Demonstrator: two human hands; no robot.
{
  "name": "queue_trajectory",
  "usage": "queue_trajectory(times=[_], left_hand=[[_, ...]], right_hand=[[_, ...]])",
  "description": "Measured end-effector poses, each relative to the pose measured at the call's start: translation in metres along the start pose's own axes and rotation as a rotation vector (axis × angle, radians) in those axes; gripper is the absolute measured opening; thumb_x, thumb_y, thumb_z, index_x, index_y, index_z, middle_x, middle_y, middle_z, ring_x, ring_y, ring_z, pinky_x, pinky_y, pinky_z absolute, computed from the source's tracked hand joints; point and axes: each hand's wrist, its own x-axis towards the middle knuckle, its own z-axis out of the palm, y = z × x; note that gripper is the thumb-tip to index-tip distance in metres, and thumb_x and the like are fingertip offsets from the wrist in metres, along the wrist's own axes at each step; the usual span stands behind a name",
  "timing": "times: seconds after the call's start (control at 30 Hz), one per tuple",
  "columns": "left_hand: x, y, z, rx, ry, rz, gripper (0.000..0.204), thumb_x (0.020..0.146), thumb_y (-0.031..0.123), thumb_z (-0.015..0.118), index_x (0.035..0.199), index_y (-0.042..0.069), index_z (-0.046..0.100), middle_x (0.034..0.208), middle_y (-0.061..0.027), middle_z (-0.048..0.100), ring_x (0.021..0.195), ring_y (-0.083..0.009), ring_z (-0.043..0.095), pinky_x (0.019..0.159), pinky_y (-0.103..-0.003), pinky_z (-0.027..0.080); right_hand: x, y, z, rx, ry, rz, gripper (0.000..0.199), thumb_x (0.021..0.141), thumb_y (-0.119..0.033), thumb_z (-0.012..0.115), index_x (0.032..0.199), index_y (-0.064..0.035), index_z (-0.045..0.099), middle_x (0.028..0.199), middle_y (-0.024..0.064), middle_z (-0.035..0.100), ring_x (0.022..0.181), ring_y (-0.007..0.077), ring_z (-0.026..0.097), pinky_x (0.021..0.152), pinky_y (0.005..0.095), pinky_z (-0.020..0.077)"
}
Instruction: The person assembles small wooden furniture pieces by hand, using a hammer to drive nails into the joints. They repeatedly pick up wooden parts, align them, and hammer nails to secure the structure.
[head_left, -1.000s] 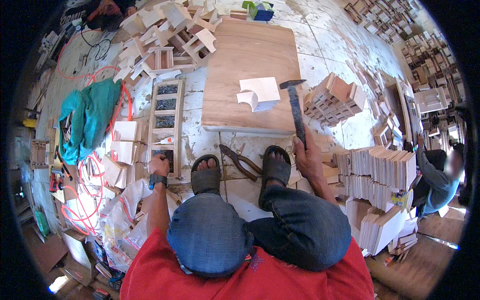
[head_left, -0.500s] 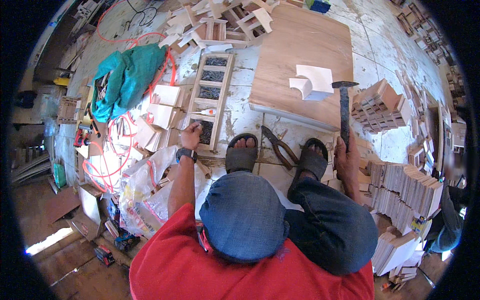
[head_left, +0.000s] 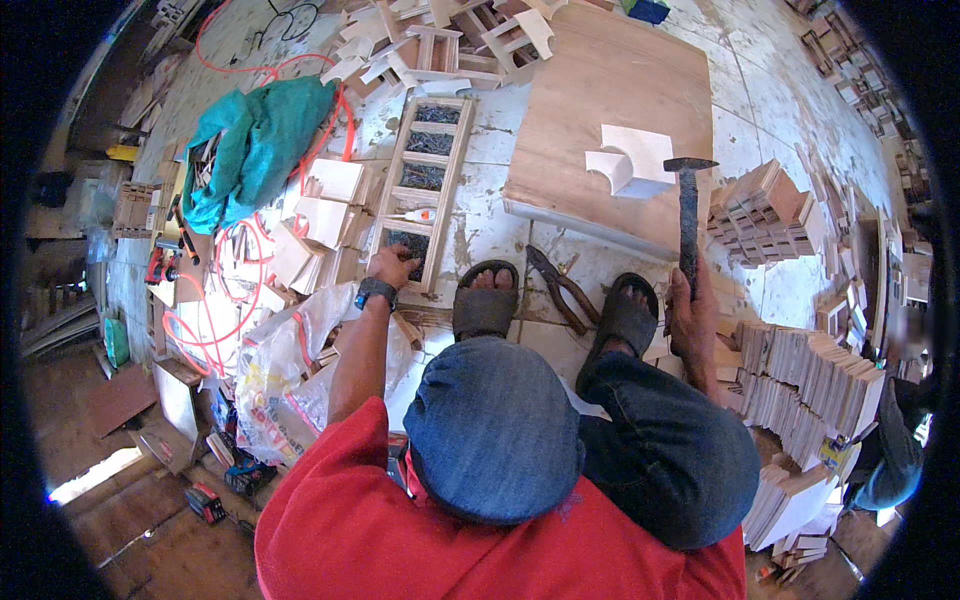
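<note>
My left hand (head_left: 392, 268) reaches to the nearest compartment of a long wooden tray (head_left: 378, 235), its fingers curled together at the dark nails (head_left: 408, 243). Whatever is between the fingertips is too small to make out. A small white bottle with an orange cap (head_left: 424, 215) lies across the tray beyond that hand. My right hand (head_left: 692, 315) is closed round the handle of a hammer (head_left: 689, 215), held upright with its head at the top. Beyond and left of the hammer, a curved pale wooden piece (head_left: 648, 160) rests on a low wooden board (head_left: 555, 120).
Large pincers (head_left: 562, 290) lie on the floor between my sandals. Stacked wooden pieces (head_left: 815, 380) stand at the right, with another stack (head_left: 765, 215) farther off. At the left are a green sack (head_left: 255, 150), an orange hose (head_left: 170, 335) and a clear plastic bag (head_left: 275, 385).
My left hand has moved slightly nearer the tray's closest compartment, turning from fingers raised at its edge to fingers lowered into the nails. My right hand keeps the hammer nearly still.
</note>
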Motion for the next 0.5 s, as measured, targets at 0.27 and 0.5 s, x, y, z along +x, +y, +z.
queue_trajectory(times=[0.27, 0.5], left_hand=[[-0.005, 0.008, -0.001, -0.072, 0.051, -0.090, 0.021, 0.079, 0.027, 0.069, 0.098, 0.018, 0.073, 0.100, -0.0128, 0.069, 0.090, -0.0313, 0.066, 0.081, -0.040, 0.053], [-0.014, 0.004, -0.006, -0.223, 0.228, -0.059, 0.021, 0.082, 0.026, 0.067, 0.097, 0.013, 0.073, 0.088, -0.0128, 0.071, 0.081, -0.0282, 0.068, 0.074, -0.038, 0.054]], right_hand=[[0.003, 0.016, 0.001, -0.076, 0.054, -0.144, 0.042, 0.097, -0.023, 0.049, 0.135, -0.0064, 0.043, 0.080, 0.0138, 0.061, 0.069, 0.0270, 0.059, 0.062, 0.0384, 0.0467], [0.003, 0.011, 0.001, -0.098, 0.005, -0.088, 0.043, 0.097, -0.019, 0.049, 0.138, -0.0058, 0.041, 0.074, 0.0064, 0.057, 0.063, 0.0146, 0.054, 0.058, 0.0296, 0.0452]])
